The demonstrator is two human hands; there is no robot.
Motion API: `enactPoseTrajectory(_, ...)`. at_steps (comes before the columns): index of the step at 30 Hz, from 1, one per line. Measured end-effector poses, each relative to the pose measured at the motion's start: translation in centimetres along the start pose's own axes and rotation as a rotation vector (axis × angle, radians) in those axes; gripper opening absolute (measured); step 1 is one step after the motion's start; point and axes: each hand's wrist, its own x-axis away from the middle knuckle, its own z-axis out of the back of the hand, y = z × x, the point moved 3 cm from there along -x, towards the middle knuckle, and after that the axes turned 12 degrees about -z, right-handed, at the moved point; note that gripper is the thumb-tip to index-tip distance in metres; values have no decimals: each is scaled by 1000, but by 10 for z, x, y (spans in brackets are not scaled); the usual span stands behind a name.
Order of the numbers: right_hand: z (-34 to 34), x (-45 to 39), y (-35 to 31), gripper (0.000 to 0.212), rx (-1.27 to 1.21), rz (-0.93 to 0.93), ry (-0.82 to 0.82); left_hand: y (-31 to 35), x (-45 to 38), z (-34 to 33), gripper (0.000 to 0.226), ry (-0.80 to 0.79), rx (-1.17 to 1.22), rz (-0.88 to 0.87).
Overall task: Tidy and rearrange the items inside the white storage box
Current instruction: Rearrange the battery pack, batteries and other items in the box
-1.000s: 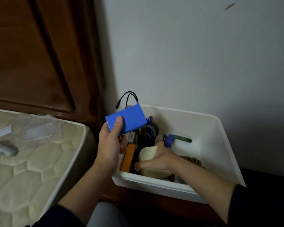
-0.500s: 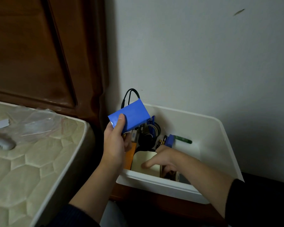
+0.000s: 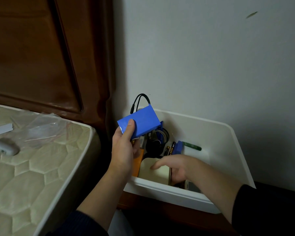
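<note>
White box (image 3: 235, 147) against the wall, on a dark wood ledge beside the mattress (image 3: 32, 167). Left hand (image 3: 124, 150) raised over the box's left end, gripping a blue pack (image 3: 141, 124) — thumb laid across its near face, fingers curled behind, pack tilted, clear of the contents. Black cable (image 3: 140, 99) looping up behind the pack. Right hand (image 3: 175, 167) down inside the box near the front wall, forefinger stretched out and touching the top of a cream block (image 3: 152, 171); other fingers curled under and hidden behind the block, so cannot tell whether gripping anything.

Inside the box: an orange item (image 3: 138, 163) standing at the left wall just beside the cream block, partly behind the left hand; a tangle of coiled wires (image 3: 157, 138) at the back left under the pack; two small batteries (image 3: 170, 149) near the middle; a blue piece (image 3: 178, 147) touching a green stick (image 3: 192, 145) lying flat toward the back. Something grey and glossy (image 3: 192, 186) at the front wall beneath the right wrist — too hidden to name.

On the mattress: crumpled clear plastic (image 3: 41, 126), a white strip (image 3: 1, 129), a blurred pale grey object (image 3: 3, 146) at the left edge. Dark wood headboard (image 3: 41, 57) behind. Dark sleeves on both forearms.
</note>
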Motion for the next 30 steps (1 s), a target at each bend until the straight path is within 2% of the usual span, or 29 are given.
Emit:
enactPoseTrajectory(4, 5, -2, 1, 55, -9, 21, -34, 1, 2, 0, 35, -5, -6, 11)
enactPoseTrajectory(10, 5, -5, 1, 82, -59, 51, -57, 3, 3, -1, 38, 8, 5, 33)
enactPoseTrajectory(16, -2, -4, 0, 81, 39, 116, 34, 1, 1, -1, 39, 5, 19, 44)
enactPoseTrajectory(19, -3, -5, 0, 89, 112, 150, 73, 0, 1, 0, 45, -7, 22, 41)
enactPoseTrajectory(24, 7, -1, 1, 71, -36, 121, -54, -2, -1, 1, 42, -17, -7, 15)
enactPoseTrajectory(28, 1, -2, 4, 78, -37, 99, -47, -3, -1, 2, 42, -8, 13, 24)
enactPoseTrajectory(30, -3, -2, 3, 74, -40, 100, -17, -3, -1, 2, 41, -12, 9, 24)
